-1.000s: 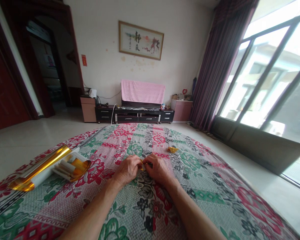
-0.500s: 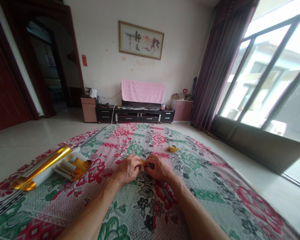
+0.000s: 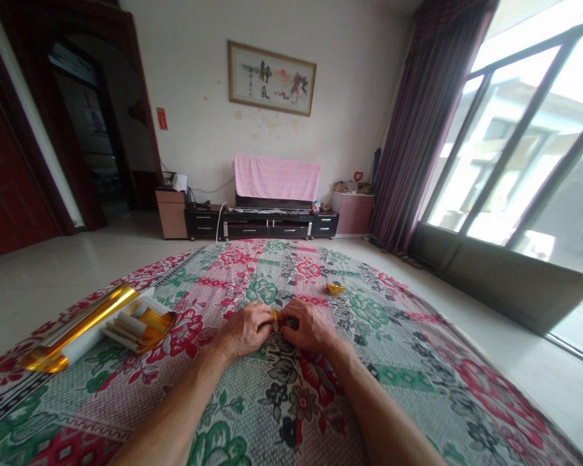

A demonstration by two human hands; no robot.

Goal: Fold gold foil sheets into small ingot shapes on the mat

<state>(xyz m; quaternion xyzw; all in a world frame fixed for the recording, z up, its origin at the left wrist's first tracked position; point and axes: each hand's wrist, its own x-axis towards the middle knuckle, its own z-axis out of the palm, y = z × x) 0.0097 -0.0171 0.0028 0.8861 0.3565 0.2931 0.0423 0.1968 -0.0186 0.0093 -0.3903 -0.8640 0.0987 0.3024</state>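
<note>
Clock face centred on the hands, twelve o'clock away from the person.

Item: left hand (image 3: pixel 247 329). Bare; fingers curled, thumb and fingertips drawn narrow, pinching the near-left side of a small gold piece.

Item: right hand (image 3: pixel 305 325). Bare; likewise curled and narrow, fingertips on the right side of the same piece.

Item: small gold piece (image 3: pixel 274 315). At the centre, between the two sets of fingertips; yellow above, paler below, mostly hidden, exact shape cannot be told.

Item: folded gold piece (image 3: pixel 335 289). Shiny, pointed at the ends; at two o'clock, near the right hand, untouched.

Item: gold roll (image 3: pixel 92 323). Glossy, lying aslant at nine o'clock, well apart from the left hand.

Item: white-and-gold bundle (image 3: pixel 140 327). Also at nine o'clock, between roll and left hand; contents unclear.

Item: patterned cloth (image 3: pixel 272 401). Red, green, grey and black florals, beneath all the above.

Surroundings: black cabinet (image 3: pixel 252 231), pink cover (image 3: pixel 276 176) and framed picture (image 3: pixel 272 77) at twelve; purple curtain (image 3: pixel 418 129) between one and two.
</note>
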